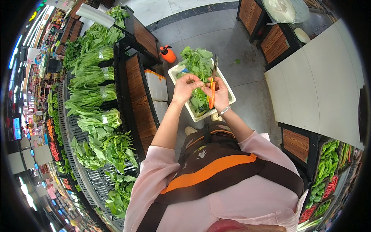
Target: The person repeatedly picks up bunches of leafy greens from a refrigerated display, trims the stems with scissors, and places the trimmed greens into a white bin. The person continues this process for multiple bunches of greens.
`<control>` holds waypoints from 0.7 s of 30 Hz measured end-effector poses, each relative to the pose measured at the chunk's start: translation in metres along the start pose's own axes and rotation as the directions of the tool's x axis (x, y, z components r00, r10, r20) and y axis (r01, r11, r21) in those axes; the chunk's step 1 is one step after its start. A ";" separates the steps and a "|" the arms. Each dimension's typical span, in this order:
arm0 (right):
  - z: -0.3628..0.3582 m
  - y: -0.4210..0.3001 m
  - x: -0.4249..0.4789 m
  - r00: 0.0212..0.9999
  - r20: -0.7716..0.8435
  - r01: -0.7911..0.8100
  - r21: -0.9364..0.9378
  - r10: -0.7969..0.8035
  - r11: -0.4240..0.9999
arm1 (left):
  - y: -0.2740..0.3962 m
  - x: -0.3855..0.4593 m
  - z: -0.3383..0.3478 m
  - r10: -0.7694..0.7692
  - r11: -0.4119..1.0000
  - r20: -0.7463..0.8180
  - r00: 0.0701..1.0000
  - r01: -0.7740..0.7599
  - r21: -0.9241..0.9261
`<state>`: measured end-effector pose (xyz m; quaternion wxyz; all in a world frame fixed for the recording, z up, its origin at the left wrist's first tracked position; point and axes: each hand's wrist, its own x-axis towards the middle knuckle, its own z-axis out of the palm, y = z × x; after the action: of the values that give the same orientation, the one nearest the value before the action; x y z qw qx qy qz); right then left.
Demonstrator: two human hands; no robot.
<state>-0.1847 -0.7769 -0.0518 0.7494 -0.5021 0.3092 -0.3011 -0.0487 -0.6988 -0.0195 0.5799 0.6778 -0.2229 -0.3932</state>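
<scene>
Both hands meet over a white foam crate (pixel 196 115) that holds leafy green vegetables (pixel 199 100). My left hand (pixel 187 86) pinches thin green stems between thumb and fingertips. My right hand (pixel 218 92) has its thumb and fingertips at the same stems, and a pair of orange-handled scissors (pixel 212 94) is held in it, with the dark blades pointing away from me. A bunch of leafy greens (pixel 199 62) lies just beyond the hands, at the far end of the crate. What the fingers cover of the stems is hidden.
An orange spray bottle (pixel 168 54) stands on the floor beyond the crate. To the left, a black slatted rack (pixel 98 179) carries bundled greens (pixel 100 91); white foam boxes (pixel 156 87) sit beneath it. A pale panel (pixel 313 84) and bins of green peppers (pixel 326 162) are at the right.
</scene>
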 end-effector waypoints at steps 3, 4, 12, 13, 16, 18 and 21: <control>0.001 -0.010 -0.001 0.997 0.003 -0.080 0.109 0.080 0.991 | 0.000 -0.007 0.008 0.105 0.993 -0.148 0.983 -0.096 0.068; 0.001 -0.014 -0.001 0.994 0.007 -0.112 0.143 0.113 0.983 | 0.000 -0.012 0.012 0.172 0.980 -0.187 0.967 -0.149 0.132; 0.000 -0.031 0.000 0.948 0.145 -0.318 0.444 0.283 0.838 | -0.008 -0.031 0.029 0.227 0.905 -0.420 0.879 -0.350 -0.243; -0.005 -0.027 0.004 0.948 0.153 -0.319 0.461 0.280 0.828 | -0.008 -0.032 0.029 0.168 0.881 -0.467 0.868 -0.345 -0.325; -0.015 -0.027 0.012 0.945 0.194 -0.327 0.497 0.265 0.803 | -0.016 -0.029 0.019 -0.203 0.791 -0.448 0.871 -0.124 -0.599; -0.019 -0.032 0.013 0.949 0.216 -0.310 0.529 0.228 0.790 | -0.022 -0.024 0.009 -0.381 0.773 -0.308 0.872 0.118 -0.623; -0.026 -0.043 0.016 0.941 0.272 -0.328 0.589 0.200 0.739 | -0.029 -0.013 0.005 -0.485 0.781 -0.081 0.871 0.390 -0.487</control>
<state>-0.2012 -0.8173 -0.0215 0.9343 -0.2015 0.1864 -0.2273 -0.0645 -0.6855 -0.0435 0.6338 0.5919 0.0999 -0.4878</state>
